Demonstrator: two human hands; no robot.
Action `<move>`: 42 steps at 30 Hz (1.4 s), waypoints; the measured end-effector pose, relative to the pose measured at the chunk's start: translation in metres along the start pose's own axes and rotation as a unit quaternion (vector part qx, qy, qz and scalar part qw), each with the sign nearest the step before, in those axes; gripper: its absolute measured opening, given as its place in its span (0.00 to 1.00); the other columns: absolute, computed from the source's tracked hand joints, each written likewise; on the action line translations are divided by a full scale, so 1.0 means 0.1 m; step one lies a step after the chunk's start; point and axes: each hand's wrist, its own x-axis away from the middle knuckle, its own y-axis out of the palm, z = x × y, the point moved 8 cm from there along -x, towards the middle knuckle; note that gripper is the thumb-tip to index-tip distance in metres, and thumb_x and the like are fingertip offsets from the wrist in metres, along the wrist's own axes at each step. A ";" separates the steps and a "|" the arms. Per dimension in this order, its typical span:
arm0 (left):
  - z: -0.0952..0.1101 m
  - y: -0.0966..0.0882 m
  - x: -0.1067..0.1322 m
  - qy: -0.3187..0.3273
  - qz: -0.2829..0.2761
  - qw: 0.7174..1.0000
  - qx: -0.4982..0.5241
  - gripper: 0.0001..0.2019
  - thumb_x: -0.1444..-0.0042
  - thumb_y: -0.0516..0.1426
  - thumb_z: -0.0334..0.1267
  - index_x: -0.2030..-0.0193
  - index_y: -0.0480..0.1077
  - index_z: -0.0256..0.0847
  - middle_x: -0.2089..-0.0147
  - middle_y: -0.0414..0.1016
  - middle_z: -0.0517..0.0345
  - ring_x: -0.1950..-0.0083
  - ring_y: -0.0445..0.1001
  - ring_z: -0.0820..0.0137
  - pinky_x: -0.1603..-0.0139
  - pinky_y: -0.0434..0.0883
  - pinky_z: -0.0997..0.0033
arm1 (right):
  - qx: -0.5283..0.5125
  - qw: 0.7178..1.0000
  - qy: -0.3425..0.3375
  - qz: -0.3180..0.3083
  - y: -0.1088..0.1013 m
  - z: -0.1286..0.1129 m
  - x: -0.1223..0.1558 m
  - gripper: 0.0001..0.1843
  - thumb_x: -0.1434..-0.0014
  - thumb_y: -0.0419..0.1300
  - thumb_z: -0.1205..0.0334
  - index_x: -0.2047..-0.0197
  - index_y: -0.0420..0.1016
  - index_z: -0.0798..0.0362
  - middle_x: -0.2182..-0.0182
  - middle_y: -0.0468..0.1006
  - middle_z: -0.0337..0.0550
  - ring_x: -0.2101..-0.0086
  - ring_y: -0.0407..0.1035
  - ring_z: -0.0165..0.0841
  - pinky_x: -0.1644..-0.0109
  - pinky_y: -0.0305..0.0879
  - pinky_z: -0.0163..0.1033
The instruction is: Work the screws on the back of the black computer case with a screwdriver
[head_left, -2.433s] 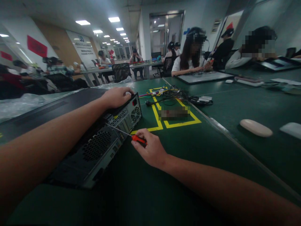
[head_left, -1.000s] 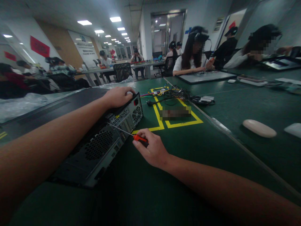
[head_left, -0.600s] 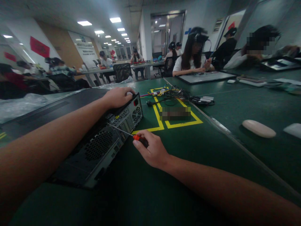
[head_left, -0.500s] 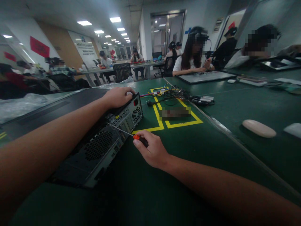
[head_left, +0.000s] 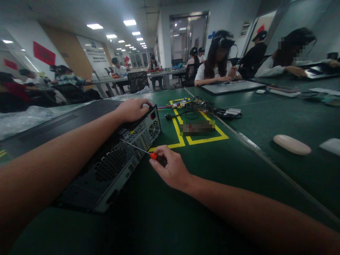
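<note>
A black desktop computer case lies on the green table with its rear panel facing me, showing a honeycomb vent and a fan grille. My left hand rests on its top near the far rear corner, fingers curled over the edge and partly hidden. In my right hand is a screwdriver with a red and black handle, pinched between thumb and fingers. Its thin shaft points left, and the tip meets the rear panel near the upper edge above the vent. Whether it sits in a screw is too small to tell.
Bundled black cables lie beyond the case, by yellow tape markings and a blurred-out object. A pale oval mouse-like object is at right. Clear plastic wrap lies behind the case. Co-workers sit across the table.
My right hand has shifted slightly on the screwdriver handle, its tip staying at the same spot. My left hand is still. At far right, a co-worker's arm now shows reaching to a dark panel.
</note>
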 end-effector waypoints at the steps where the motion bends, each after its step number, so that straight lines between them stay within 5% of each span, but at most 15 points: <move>1: 0.00 0.00 0.00 0.000 0.002 1.000 0.000 0.30 0.28 0.49 0.46 0.27 0.81 0.46 0.49 0.88 0.44 0.47 0.84 0.49 0.42 0.75 0.52 | 0.000 1.000 0.001 -0.001 0.00 0.00 0.00 0.08 0.26 0.65 0.54 0.49 0.73 0.45 0.59 0.86 0.41 0.62 0.81 0.37 0.55 0.79 0.45; 12: 0.00 0.00 0.01 0.000 0.001 1.000 -0.002 0.29 0.27 0.49 0.45 0.28 0.81 0.46 0.44 0.88 0.43 0.43 0.84 0.48 0.40 0.75 0.53 | -0.013 1.000 0.001 -0.002 0.00 0.01 -0.01 0.09 0.27 0.66 0.53 0.50 0.73 0.45 0.58 0.86 0.42 0.61 0.82 0.38 0.52 0.79 0.47; 33: -0.01 0.00 0.00 -0.004 0.003 1.000 0.017 0.29 0.28 0.51 0.45 0.28 0.82 0.46 0.52 0.87 0.44 0.46 0.84 0.48 0.42 0.74 0.50 | -0.007 1.000 -0.006 0.000 -0.01 -0.01 -0.01 0.09 0.27 0.65 0.52 0.49 0.73 0.45 0.58 0.85 0.42 0.62 0.80 0.38 0.52 0.78 0.47; 42: 0.00 0.00 0.00 -0.006 -0.005 1.000 0.010 0.30 0.27 0.49 0.45 0.27 0.81 0.44 0.44 0.87 0.42 0.44 0.83 0.48 0.42 0.74 0.52 | 0.000 1.000 0.008 -0.003 0.00 0.01 0.00 0.09 0.27 0.66 0.53 0.49 0.74 0.46 0.58 0.86 0.42 0.60 0.82 0.38 0.51 0.79 0.46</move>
